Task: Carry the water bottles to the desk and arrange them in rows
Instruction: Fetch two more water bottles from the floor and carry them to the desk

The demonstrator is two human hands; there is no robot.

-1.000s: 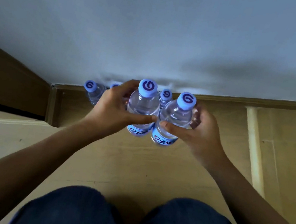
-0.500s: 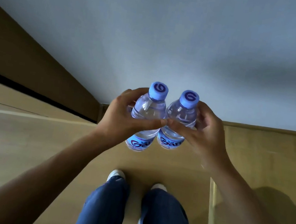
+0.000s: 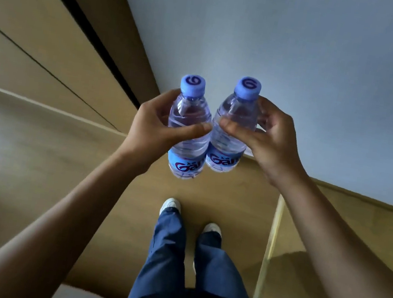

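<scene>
Water bottles [image 3: 189, 132], clear with blue caps, gripped by both hands [image 3: 150, 126].

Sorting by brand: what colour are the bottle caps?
Light blue caps, dark swirl on top; head view.

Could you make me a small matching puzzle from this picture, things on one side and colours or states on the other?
Things:
1. caps
2. left hand
3. shoes
4. trousers

Colours or states:
A. white
B. dark blue
C. light blue with a swirl mark
D. grips a bottle

Pairs: 1-C, 2-D, 3-A, 4-B
</scene>
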